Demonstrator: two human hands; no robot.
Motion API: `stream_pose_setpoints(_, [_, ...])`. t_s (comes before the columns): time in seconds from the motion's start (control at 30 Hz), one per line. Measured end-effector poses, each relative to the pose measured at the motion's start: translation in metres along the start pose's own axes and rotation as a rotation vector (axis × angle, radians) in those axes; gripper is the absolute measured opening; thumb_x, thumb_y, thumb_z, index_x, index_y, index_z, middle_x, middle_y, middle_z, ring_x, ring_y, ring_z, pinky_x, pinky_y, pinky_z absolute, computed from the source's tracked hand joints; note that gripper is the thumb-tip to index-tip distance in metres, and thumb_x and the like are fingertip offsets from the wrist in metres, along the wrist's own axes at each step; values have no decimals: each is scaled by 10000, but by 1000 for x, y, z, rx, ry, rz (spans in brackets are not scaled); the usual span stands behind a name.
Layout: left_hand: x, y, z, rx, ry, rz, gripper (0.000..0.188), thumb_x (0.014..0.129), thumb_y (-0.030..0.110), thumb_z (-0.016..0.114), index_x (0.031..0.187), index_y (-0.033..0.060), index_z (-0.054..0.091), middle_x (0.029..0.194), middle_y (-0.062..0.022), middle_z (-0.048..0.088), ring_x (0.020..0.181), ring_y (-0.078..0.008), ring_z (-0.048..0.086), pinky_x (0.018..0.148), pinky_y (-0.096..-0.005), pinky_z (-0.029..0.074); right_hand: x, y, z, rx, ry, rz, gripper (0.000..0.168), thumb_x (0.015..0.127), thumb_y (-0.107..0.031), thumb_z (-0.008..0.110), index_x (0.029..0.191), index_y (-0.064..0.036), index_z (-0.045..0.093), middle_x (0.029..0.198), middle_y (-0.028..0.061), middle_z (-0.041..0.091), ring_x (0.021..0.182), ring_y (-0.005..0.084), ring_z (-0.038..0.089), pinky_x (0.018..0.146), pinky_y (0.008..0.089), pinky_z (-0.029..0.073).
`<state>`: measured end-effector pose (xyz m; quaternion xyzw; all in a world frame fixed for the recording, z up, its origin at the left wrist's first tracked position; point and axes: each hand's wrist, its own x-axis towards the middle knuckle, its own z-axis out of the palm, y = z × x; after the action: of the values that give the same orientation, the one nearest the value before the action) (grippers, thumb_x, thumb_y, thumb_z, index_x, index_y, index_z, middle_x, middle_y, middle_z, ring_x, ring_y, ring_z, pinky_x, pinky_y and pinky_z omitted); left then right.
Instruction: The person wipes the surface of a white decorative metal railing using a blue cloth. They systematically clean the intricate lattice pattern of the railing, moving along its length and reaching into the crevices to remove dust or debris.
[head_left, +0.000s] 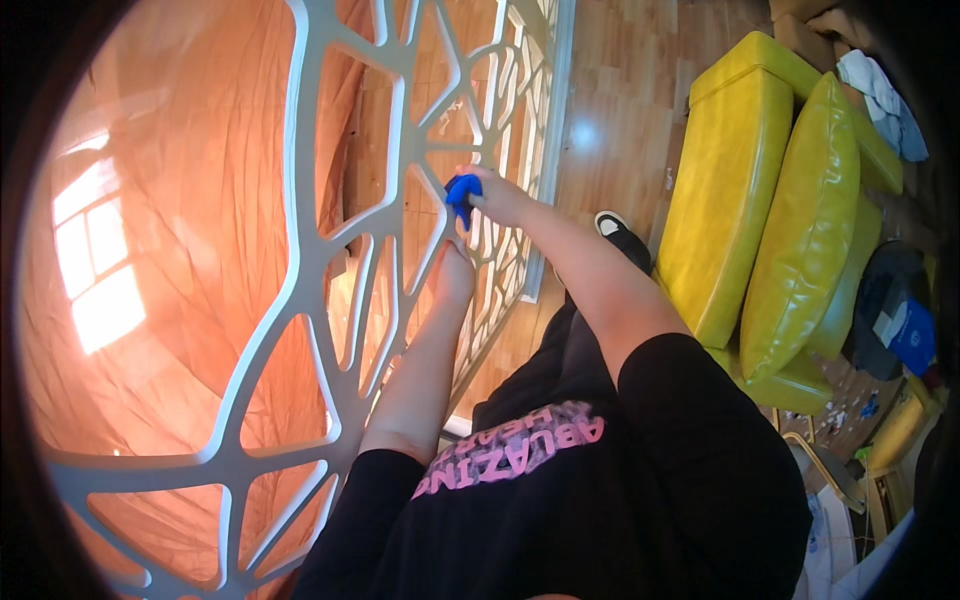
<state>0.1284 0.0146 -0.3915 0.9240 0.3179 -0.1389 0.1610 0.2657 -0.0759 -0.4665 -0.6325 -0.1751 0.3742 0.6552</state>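
A white openwork lattice screen (304, 281) with irregular cut-out openings stands before me. My right hand (496, 196) grips a bunched blue cloth (464, 196) and presses it against a strut near the middle of the panel. Just below it, my left hand (454, 268) is up against the lattice, its thumb side showing. The left fingers are mostly hidden, so their grip on the strut cannot be made out.
Behind the lattice hangs a creased orange curtain (187, 247) with bright window light on it. To the right stands a yellow upholstered sofa (731, 187) with a yellow cushion (806, 240). My shoe (611, 223) rests on the wood-patterned floor (622, 142). Scraps (840, 409) litter the floor at right.
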Motion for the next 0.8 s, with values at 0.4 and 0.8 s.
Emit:
stream_pose_setpoints(0.4, [1, -15, 18, -64, 22, -30, 354, 981, 336, 432, 1021, 13, 570, 1005, -254, 625, 981, -426, 591, 823, -492, 459, -12, -22, 49, 376, 272, 124, 458, 974, -370, 518, 1233, 7, 491, 1040, 113, 609, 926, 181, 578, 818, 313, 476])
stream_pose_setpoints(0.8, [3, -12, 19, -200, 61, -27, 375, 974, 324, 440, 1176, 32, 560, 1201, -238, 576, 1127, -415, 525, 931, -434, 433, -15, -31, 58, -342, 758, 184, 534, 840, -334, 694, 1237, -54, 473, 1323, 209, 433, 1174, 347, 501, 927, 395, 437])
